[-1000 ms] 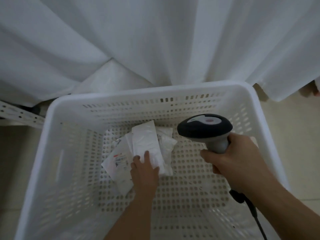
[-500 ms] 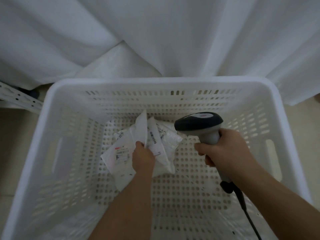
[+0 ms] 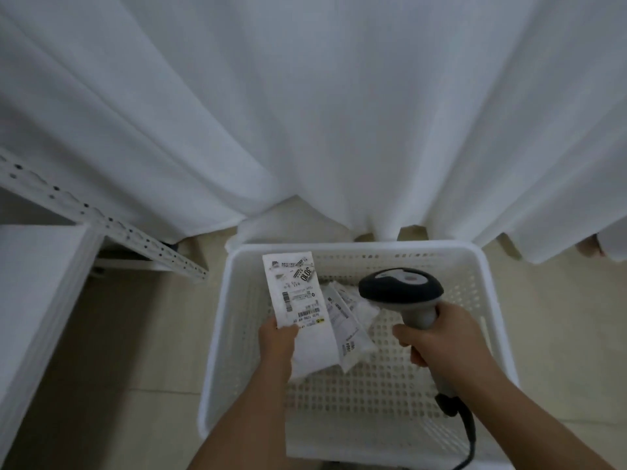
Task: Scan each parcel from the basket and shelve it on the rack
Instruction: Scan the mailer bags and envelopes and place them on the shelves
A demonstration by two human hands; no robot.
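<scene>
Here, over a white perforated basket (image 3: 217, 320) on a tiled floor (image 3: 135, 334), a person works with both bare forearms reaching forward and down. The left hand (image 3: 276, 340) pinches a white parcel (image 3: 298, 300) by its lower left edge, thumb curled over the front, fingers hidden behind. The parcel is lifted above the basket's left half, held nearly upright and tilted slightly left, its label (image 3: 300, 293) with several barcodes and printed text facing the camera. The right hand (image 3: 441, 337) is wrapped firmly round the grey handle of a scanner (image 3: 402, 290), fingers curled across the grip. The scanner's dark head sits just right of the parcel, apart from it, angled toward the left; its black cable (image 3: 470, 435) trails down past the right wrist toward the bottom edge. Beneath and between the two hands, more parcels (image 3: 349, 320) lie in a loose pile on the basket floor, their labels partly visible, part of the pile covered by the lifted parcel. A white curtain (image 3: 305, 113) hangs in folds behind the basket, its hem touching the floor. At left stands a white rack (image 3: 112, 220) with a perforated metal beam and a flat shelf (image 3: 34, 266) below it, well apart from the parcel.
</scene>
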